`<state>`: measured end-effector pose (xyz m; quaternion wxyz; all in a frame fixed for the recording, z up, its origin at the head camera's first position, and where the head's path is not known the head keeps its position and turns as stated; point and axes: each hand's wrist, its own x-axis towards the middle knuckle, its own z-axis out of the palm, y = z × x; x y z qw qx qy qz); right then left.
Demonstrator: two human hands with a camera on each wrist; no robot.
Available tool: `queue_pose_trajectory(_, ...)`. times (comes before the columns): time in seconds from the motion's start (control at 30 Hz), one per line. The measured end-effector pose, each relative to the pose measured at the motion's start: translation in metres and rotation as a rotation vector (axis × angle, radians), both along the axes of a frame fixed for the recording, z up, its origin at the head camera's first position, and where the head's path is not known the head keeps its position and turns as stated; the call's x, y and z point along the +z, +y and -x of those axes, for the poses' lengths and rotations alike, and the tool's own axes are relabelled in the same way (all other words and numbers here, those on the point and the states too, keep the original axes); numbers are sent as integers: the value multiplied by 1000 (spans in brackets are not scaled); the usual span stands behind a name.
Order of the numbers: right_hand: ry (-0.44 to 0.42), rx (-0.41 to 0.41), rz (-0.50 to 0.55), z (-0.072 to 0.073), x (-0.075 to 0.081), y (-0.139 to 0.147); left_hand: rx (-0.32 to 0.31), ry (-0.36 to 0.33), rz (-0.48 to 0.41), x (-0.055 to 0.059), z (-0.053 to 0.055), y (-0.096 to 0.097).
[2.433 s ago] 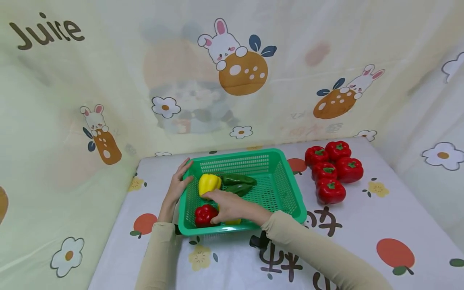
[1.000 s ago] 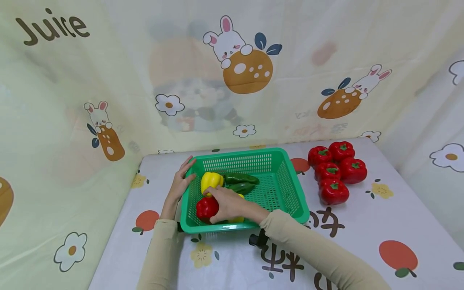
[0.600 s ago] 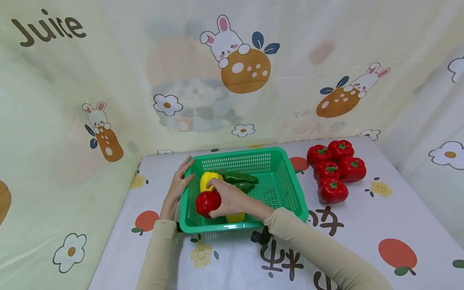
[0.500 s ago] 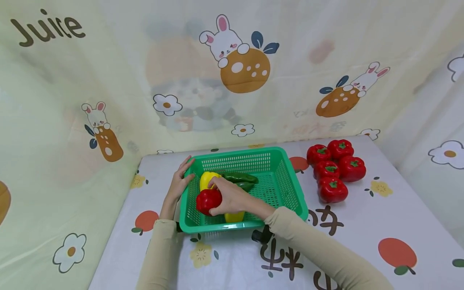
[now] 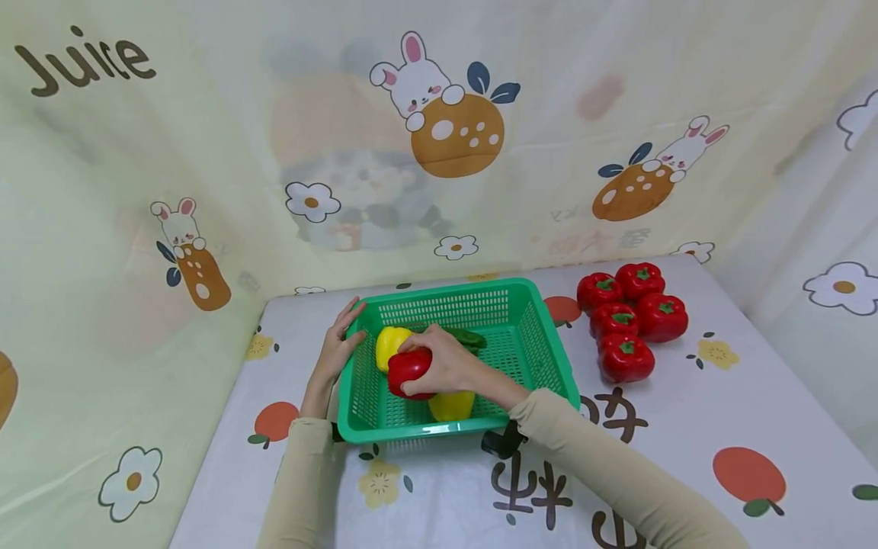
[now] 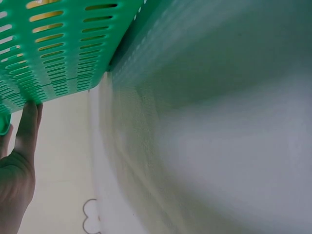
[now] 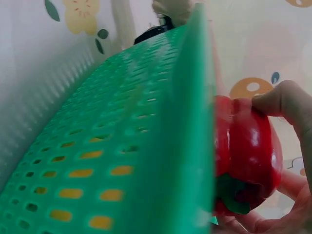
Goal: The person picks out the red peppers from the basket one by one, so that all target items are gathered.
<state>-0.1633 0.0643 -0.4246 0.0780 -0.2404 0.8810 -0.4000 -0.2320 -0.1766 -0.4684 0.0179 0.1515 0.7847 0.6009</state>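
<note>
My right hand [image 5: 449, 364] grips a red bell pepper [image 5: 410, 372] between thumb and fingers, over the left half of the green basket [image 5: 439, 431]. In the right wrist view the red bell pepper [image 7: 248, 146] shows beyond the basket rim, its green stem end low. My left hand [image 5: 336, 349] holds the basket's left rim, thumb over the edge. From the left wrist, straight fingers [image 6: 30, 122] touch the outside of the slotted wall. One yellow bell pepper [image 5: 391, 347] lies behind the held one, another [image 5: 453, 407] at the front. Green peppers [image 5: 470, 340] are partly hidden behind my right hand.
Several red bell peppers [image 5: 626, 358] stand in a cluster on the table to the right of the basket. A printed cloth [image 5: 226, 473] covers the table, and a patterned curtain [image 5: 549, 61] hangs behind it.
My right hand has taken hold of the red bell pepper in the basket's front left corner, raised it and drawn it rightward, uncovering the front yellow one. My left hand stays at the rim.
</note>
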Motion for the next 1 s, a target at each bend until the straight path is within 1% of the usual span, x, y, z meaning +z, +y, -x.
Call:
queue_pose_trajectory(0.13, -10, -53, -7, 0, 3, 2, -2, 1, -5, 0, 0, 0)
queue_pose_trajectory(0.33, -20, -102, -17, 1, 2, 6, 1, -3, -3, -2, -1, 0)
queue_pose_trajectory(0.5, -55, -141, 8, 3, 1, 11, -1, -7, -12, -1, -1, 1)
queue_pose_trajectory(0.6, -73, -148, 25, 3, 1, 15, 1, -3, -11, -2, -1, 1)
queue_pose_trajectory(0.73, -86, -150, 72, 4, 0, 21, -3, 7, -9, -3, 0, 1)
queue_pose_trajectory(0.83, -77, -163, 89, 4, 1, 26, -3, 8, -7, -3, 0, 0)
queue_pose_trajectory(1.0, -42, -177, 69, 4, 6, 38, 5, 8, 9, -1, 1, -1)
